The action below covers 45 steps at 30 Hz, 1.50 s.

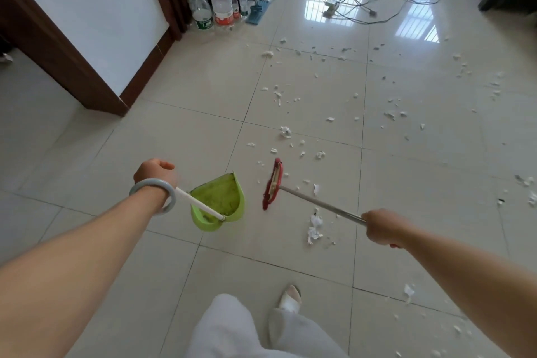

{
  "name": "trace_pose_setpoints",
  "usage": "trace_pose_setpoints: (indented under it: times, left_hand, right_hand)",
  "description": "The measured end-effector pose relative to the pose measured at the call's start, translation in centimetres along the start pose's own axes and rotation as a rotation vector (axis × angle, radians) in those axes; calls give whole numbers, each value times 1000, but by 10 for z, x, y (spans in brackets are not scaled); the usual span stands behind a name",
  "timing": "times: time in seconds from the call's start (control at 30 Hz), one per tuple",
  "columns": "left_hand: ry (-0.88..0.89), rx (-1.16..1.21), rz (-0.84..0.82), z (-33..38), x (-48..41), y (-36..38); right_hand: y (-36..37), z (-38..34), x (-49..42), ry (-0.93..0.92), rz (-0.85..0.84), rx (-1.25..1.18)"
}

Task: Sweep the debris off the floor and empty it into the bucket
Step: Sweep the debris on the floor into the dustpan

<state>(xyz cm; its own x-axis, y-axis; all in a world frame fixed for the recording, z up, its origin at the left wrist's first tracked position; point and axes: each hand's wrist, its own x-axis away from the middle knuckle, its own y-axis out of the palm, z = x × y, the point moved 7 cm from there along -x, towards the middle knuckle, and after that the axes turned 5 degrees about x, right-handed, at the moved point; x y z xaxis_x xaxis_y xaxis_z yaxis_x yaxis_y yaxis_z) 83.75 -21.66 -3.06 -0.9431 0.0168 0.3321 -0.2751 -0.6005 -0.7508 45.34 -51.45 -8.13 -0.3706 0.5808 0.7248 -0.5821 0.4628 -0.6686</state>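
Debris [285,131] lies beyond and right of the dustpan [220,197] your left hand [155,170] grips, nearer the broom [273,184] your right hand [383,227] grasps.

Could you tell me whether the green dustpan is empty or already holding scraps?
Empty: the green dustpan shows only its stained inside, while white scraps lie on the floor.

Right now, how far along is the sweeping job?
Barely started. Done: nothing visible; the dustpan looks empty. In hand: the left hand grips the dustpan handle, the right hand grips the broom, head near the dustpan. Left: paper scraps lie across the floor; no bucket is in view.
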Motion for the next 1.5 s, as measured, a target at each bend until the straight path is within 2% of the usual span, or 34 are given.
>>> trace_pose_setpoints:
  times: [0.23, 0.4, 0.57, 0.73, 0.9, 1.03, 1.3, 1.5]
  left_hand:
    - [5, 17, 43, -2, -46, -14]
    - [21, -6, -10, 6, -85, -10]
    - [53, -44, -97, 23, -119, 0]
    - [45, -45, -158, 35, -144, 8]
    - [31, -42, -200, 41, -157, 15]
    - [10, -21, -197, 44, -164, 20]
    - [-10, -13, -159, 52, -178, 28]
    - [-28, -43, -106, 67, -197, 39]
  right_hand:
    - [-21, -110, -62, -163, 23, 26]
    - [-22, -147, -87, -135, -1, 73]
    - [-14, -117, -75, 7, -163, -12]
    - [-6, -68, -45, 194, -182, -84]
    - [-14, -62, -40, 248, -154, -189]
    - [-45, -90, -56, 169, -73, -220]
    - [-122, -192, -148, -91, 84, -38]
    - [-153, -217, -209, -148, 85, 42]
